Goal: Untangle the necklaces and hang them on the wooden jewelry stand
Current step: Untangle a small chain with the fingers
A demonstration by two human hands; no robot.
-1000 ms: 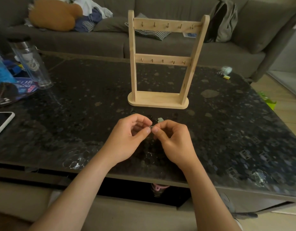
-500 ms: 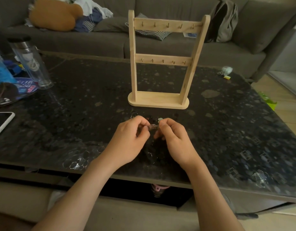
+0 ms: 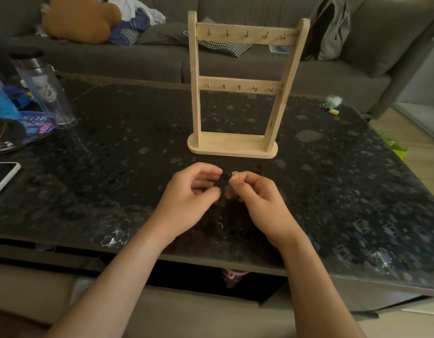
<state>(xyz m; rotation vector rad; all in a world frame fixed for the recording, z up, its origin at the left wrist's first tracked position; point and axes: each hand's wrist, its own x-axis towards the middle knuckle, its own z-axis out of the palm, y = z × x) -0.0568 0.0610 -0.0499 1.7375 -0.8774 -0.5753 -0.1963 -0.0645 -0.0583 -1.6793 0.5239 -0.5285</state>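
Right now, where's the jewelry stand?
In the head view the stand is upright at the centre of the dark table, just beyond the left hand and right hand, with the sofa behind it.

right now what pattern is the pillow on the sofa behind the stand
The pillow is a black-and-white check, seen best in the head view.

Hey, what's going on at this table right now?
A person is working on tangled necklaces just in front of the wooden stand on the dark table. The left hand and right hand are close together, fingers curled. The right one pinches a small bit of them, though the chain is too fine to trace. What the left holds is unclear. All the stand's hooks are bare, so nothing is hung yet.
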